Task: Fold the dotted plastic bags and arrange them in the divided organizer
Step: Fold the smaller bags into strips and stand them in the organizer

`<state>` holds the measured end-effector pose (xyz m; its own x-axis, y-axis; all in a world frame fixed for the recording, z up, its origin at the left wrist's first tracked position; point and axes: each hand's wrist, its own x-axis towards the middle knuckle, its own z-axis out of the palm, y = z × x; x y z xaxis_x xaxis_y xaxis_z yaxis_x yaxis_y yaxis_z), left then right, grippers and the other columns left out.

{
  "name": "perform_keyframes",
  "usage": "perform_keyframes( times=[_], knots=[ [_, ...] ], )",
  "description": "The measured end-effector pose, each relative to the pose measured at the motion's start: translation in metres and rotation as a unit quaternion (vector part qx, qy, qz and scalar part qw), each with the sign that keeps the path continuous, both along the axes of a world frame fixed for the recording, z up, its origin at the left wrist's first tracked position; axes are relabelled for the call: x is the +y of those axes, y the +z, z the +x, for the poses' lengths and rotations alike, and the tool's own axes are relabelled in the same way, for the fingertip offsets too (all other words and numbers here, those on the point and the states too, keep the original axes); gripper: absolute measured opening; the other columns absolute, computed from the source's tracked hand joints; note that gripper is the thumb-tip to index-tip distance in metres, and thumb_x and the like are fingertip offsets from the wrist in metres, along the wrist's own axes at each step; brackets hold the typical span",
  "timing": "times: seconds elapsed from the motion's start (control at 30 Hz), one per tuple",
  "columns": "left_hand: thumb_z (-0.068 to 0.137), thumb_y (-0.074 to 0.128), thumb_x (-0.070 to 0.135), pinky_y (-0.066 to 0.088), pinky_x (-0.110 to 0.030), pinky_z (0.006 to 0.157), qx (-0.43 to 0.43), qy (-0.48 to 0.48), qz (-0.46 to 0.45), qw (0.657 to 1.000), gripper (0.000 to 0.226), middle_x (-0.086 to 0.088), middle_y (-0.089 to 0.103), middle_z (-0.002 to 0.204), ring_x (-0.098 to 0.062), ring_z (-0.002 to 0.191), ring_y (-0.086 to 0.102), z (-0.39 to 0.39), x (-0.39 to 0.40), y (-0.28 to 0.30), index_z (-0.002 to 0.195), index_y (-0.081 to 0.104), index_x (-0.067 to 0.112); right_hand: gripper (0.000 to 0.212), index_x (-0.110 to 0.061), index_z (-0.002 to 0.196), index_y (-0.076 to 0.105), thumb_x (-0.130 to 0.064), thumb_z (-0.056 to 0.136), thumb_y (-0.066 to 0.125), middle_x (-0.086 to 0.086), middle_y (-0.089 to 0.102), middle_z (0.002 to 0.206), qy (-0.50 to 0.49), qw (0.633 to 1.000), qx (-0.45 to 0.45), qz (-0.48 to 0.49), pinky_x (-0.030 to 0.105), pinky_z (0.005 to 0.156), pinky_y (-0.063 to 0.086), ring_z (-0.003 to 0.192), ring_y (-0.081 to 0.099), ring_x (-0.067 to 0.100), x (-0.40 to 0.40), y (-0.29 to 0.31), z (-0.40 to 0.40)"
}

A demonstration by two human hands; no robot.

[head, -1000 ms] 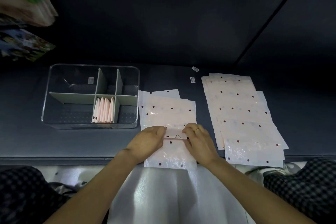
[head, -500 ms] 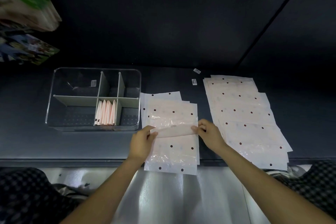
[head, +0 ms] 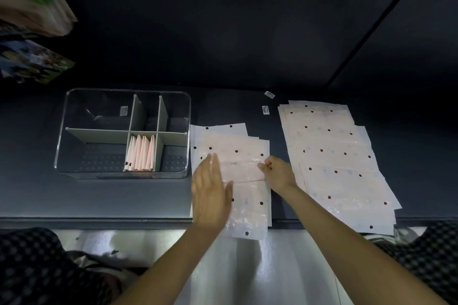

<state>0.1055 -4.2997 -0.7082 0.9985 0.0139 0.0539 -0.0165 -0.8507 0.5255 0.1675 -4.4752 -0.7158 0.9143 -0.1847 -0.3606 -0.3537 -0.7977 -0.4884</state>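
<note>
A small pile of dotted plastic bags point(head: 247, 146) lies in the middle of the dark table. On top of it sits a partly folded bag point(head: 244, 171), a pale band across the pile. My right hand point(head: 277, 173) pinches that band's right end. My left hand point(head: 210, 193) lies flat with straight fingers over the pile's left side, next to the fold. The clear divided organizer point(head: 74, 111) stands at the left; several folded pink bags point(head: 141, 153) stand upright in its near middle compartment.
A larger spread of flat dotted bags point(head: 332, 156) covers the table's right side. Two small labels point(head: 266, 109) lie behind the piles. Packaged goods point(head: 29, 7) hang at the upper left. The table's front edge point(head: 99, 220) runs just below the piles.
My left hand has let go of the fold's left end and opened flat over the pile. My right hand still pinches the right end. The folded band is wider now.
</note>
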Motion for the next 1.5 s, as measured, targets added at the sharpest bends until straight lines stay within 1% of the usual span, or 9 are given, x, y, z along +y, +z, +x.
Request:
perform_keyframes(
  times=[0.2, 0.57, 0.7, 0.77, 0.9, 1.17, 1.33, 1.4, 1.5],
  knots=[
    [0.098, 0.017, 0.053, -0.024, -0.035, 0.111, 0.065, -0.206, 0.169, 0.962, 0.074, -0.005, -0.029, 0.151, -0.021, 0.134, -0.036, -0.003, -0.001, -0.018, 0.142, -0.025, 0.010, 0.022, -0.010, 0.087, 0.052, -0.030, 0.097, 0.048, 0.004, 0.056, 0.087, 0.001, 1.000, 0.024, -0.010, 0.027, 0.069, 0.040, 0.081, 0.053, 0.019, 0.000, 0.001, 0.004],
    [0.080, -0.010, 0.070, -0.019, -0.039, 0.113, 0.095, -0.260, 0.264, 0.924, 0.076, -0.016, -0.036, 0.146, -0.030, 0.133, -0.037, 0.015, 0.025, -0.031, 0.139, -0.034, 0.027, 0.020, -0.009, 0.090, 0.053, -0.027, 0.096, 0.049, 0.007, 0.059, 0.092, -0.031, 0.999, 0.028, 0.005, 0.030, 0.074, 0.045, 0.085, 0.055, 0.021, 0.002, 0.003, 0.003],
    [0.084, -0.006, 0.069, -0.018, -0.041, 0.113, 0.100, -0.279, 0.265, 0.918, 0.067, -0.019, -0.038, 0.145, -0.031, 0.130, -0.040, 0.016, 0.025, -0.029, 0.138, -0.033, 0.039, 0.018, -0.008, 0.109, 0.054, -0.020, 0.095, 0.051, 0.010, 0.061, 0.106, -0.064, 0.980, -0.183, -0.047, 0.029, 0.080, 0.045, 0.098, 0.055, 0.023, 0.015, 0.011, -0.022],
    [0.086, -0.003, 0.067, -0.017, -0.041, 0.114, 0.096, -0.282, 0.268, 0.916, 0.066, -0.020, -0.036, 0.146, -0.031, 0.131, -0.039, 0.016, 0.025, -0.028, 0.140, -0.028, 0.040, 0.031, -0.010, 0.127, 0.051, -0.021, 0.098, 0.044, 0.009, 0.054, 0.128, 0.048, 0.975, -0.216, -0.018, 0.031, 0.098, 0.041, 0.118, 0.048, 0.024, 0.031, 0.013, -0.035],
    [0.093, 0.007, 0.062, -0.020, -0.037, 0.114, 0.106, -0.282, 0.259, 0.918, 0.061, -0.018, -0.036, 0.147, -0.028, 0.129, -0.042, 0.016, 0.026, -0.028, 0.142, -0.020, 0.037, 0.056, -0.018, 0.151, 0.005, -0.039, 0.102, 0.023, -0.003, 0.002, 0.159, 0.291, 0.954, -0.073, -0.013, 0.022, 0.117, -0.005, 0.145, -0.004, 0.007, 0.055, -0.002, -0.051],
    [0.079, -0.007, 0.072, -0.022, -0.038, 0.110, 0.107, -0.284, 0.241, 0.922, 0.063, -0.016, -0.038, 0.146, -0.029, 0.131, -0.040, 0.013, 0.050, -0.026, 0.130, -0.035, 0.050, 0.075, -0.019, 0.146, -0.020, -0.061, 0.092, 0.010, -0.008, -0.030, 0.149, 0.257, 0.954, -0.022, -0.153, 0.026, 0.114, -0.014, 0.139, -0.025, 0.006, 0.010, -0.019, -0.053],
    [0.079, -0.003, 0.072, -0.019, -0.036, 0.112, 0.125, -0.270, 0.224, 0.928, 0.063, -0.015, -0.037, 0.147, -0.028, 0.133, -0.038, 0.009, 0.059, -0.022, 0.131, -0.031, 0.050, 0.060, -0.016, 0.149, 0.018, -0.049, 0.099, 0.020, -0.003, 0.012, 0.157, 0.212, 0.961, -0.073, -0.161, 0.030, 0.118, -0.001, 0.145, 0.012, 0.014, 0.003, -0.011, -0.044],
    [0.083, 0.003, 0.071, -0.019, -0.036, 0.112, 0.124, -0.267, 0.219, 0.930, 0.063, -0.015, -0.035, 0.149, -0.027, 0.133, -0.038, 0.009, 0.058, -0.021, 0.133, -0.029, 0.049, 0.044, -0.016, 0.136, 0.046, -0.037, 0.100, 0.035, 0.003, 0.046, 0.142, 0.172, 0.966, -0.132, -0.144, 0.031, 0.113, 0.023, 0.131, 0.040, 0.020, 0.005, -0.002, -0.029],
    [0.084, 0.006, 0.071, -0.018, -0.035, 0.112, 0.123, -0.265, 0.208, 0.933, 0.063, -0.014, -0.032, 0.151, -0.026, 0.135, -0.036, 0.009, 0.059, -0.020, 0.136, -0.023, 0.048, 0.033, -0.017, 0.125, 0.054, -0.029, 0.095, 0.050, 0.003, 0.057, 0.124, 0.190, 0.967, -0.104, -0.131, 0.032, 0.097, 0.037, 0.115, 0.048, 0.022, 0.005, 0.010, -0.002]
  ],
)
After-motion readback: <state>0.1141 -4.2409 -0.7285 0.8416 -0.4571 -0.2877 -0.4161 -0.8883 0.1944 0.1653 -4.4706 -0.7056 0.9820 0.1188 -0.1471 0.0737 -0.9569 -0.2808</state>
